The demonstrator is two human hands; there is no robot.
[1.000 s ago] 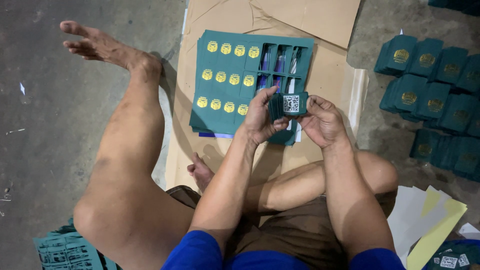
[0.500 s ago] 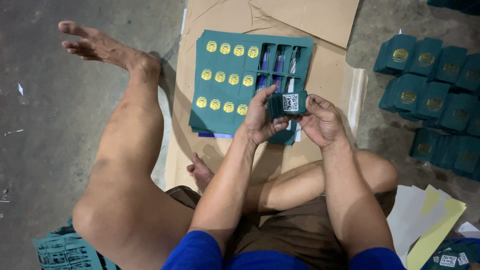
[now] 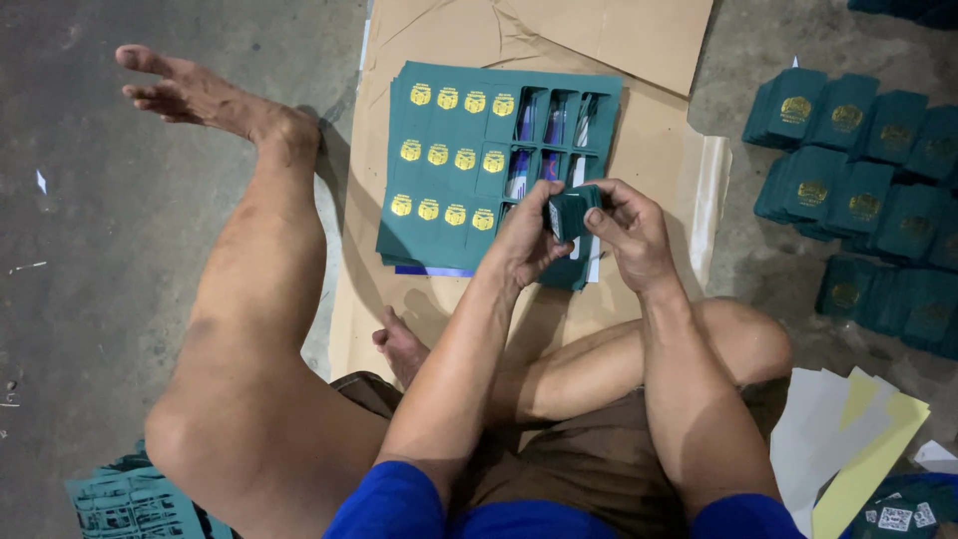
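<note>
Head view: small green box (image 3: pixel 571 212) pinched between both hands, raised just above die-cut green sheet stack (image 3: pixel 469 160) (punched slots nearest hands). Left hand (image 3: pixel 526 240) curls shut on box's left edge; right hand (image 3: pixel 627 232) grips right side, fingers closed. Finished green boxes (image 3: pixel 858 150) piled well right of right hand, within reach.

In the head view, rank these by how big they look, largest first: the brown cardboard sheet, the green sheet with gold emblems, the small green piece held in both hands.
1. Brown cardboard sheet, largest.
2. Green sheet with gold emblems, lying on it.
3. Small green piece, pinched between the left hand and right hand, clearly smallest even though nearer the camera.
</note>
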